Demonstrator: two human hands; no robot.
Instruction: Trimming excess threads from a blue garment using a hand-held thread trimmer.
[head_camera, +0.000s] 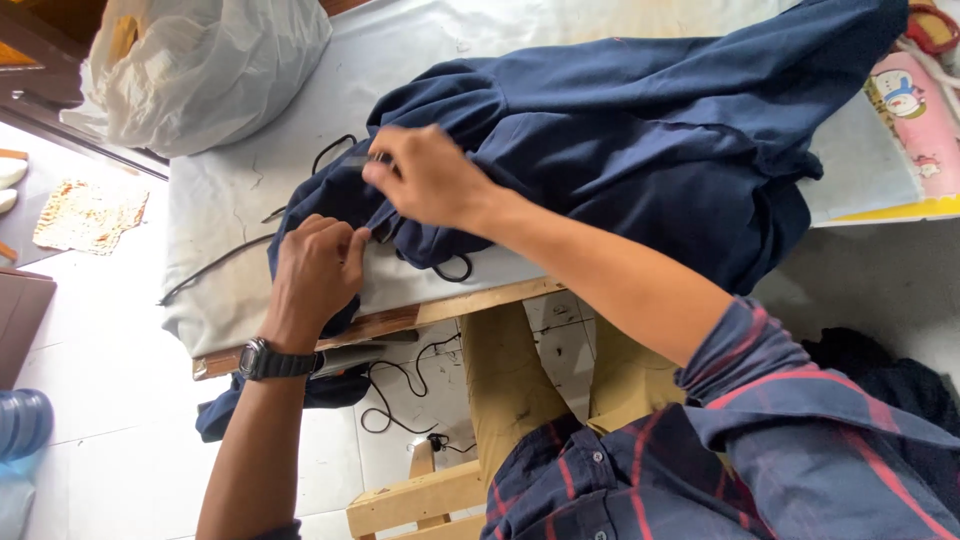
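A dark blue garment (640, 130) lies spread over a padded, white-covered table (240, 180). My left hand (315, 268), with a black watch on the wrist, pinches the garment's edge near the table's front. Just above it, my right hand (425, 178) grips a bunched fold of the same cloth, and something small and grey shows at its fingertips. A black cord (215, 262) trails from the garment's edge across the cover to the left.
A full white plastic bag (200, 65) sits at the table's far left corner. A pink printed case (915, 115) lies at the right end. Below the wooden table edge (400, 320) are a cable and a wooden stool (420, 495). A blue bottle (22, 420) stands on the floor.
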